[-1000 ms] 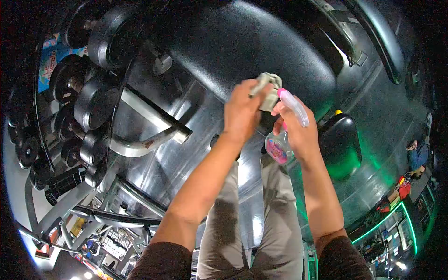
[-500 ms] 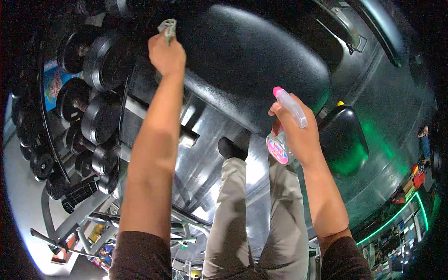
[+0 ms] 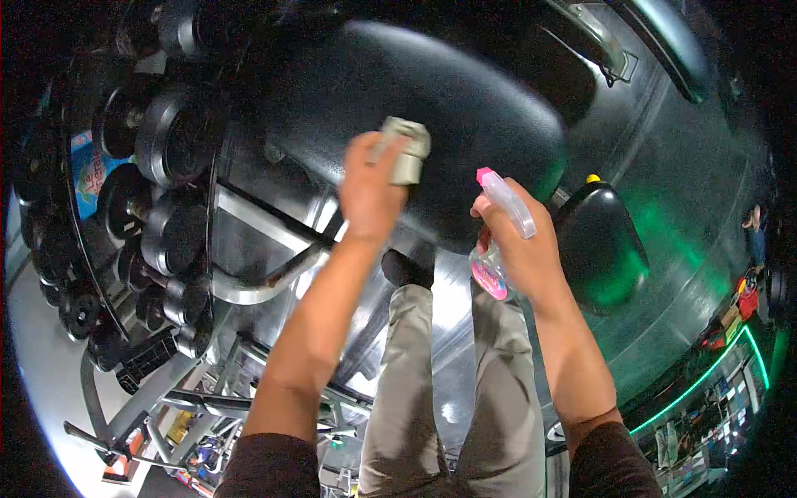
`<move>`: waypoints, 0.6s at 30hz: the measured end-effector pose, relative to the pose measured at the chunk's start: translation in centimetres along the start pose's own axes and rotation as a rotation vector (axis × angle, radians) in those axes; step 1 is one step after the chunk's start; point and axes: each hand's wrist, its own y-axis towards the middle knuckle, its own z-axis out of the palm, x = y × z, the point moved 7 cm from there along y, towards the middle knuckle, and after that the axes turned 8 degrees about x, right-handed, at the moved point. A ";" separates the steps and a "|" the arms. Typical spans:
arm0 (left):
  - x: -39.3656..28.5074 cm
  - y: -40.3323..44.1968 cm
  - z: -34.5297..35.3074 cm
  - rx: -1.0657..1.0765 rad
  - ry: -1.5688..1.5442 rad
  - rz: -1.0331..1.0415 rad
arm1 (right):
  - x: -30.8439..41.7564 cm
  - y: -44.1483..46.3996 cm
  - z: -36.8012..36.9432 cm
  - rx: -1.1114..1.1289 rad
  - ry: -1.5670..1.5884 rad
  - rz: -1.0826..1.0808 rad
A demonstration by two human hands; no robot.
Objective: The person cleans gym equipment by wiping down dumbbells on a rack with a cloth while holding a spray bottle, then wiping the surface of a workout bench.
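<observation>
The left hand (image 3: 371, 195) has its grip clamped on the cloth (image 3: 407, 153), a pale, soft wad folded into thick, uneven layers. It is over the big pad (image 3: 473, 108), towards its near edge; whether cloth and pad touch cannot be told. The right hand (image 3: 531, 249) has its fingers closed round the neck of the bottle (image 3: 488, 275), beside the pad's near edge. The bottle is clear, smooth plastic with a rounded body, a pink label, a cloudy curved trigger head and a pink nozzle (image 3: 484, 174).

Both things are in use or ready for it, neither set down. How much of the pad is done, and how much is left, does not show: its black, padded cover has a soft sheen, with no clear wet patch or wiped edge. The small pad (image 3: 602, 241) to the right, rounded and glossy, has neither hand on it. Round black dumbbells (image 3: 174, 232) sit on the left, near a bare metal frame (image 3: 266, 220).
</observation>
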 end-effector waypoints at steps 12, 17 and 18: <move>8.0 15.8 -2.9 -0.391 0.161 -0.168 | -0.2 -0.2 -1.9 -0.028 0.051 -0.019; -5.2 12.7 2.7 -0.140 -0.180 0.268 | -0.9 -0.7 -2.2 -0.032 0.110 -0.032; -7.4 10.8 4.2 0.008 -0.188 0.220 | -1.0 -0.8 -2.1 -0.031 0.075 -0.022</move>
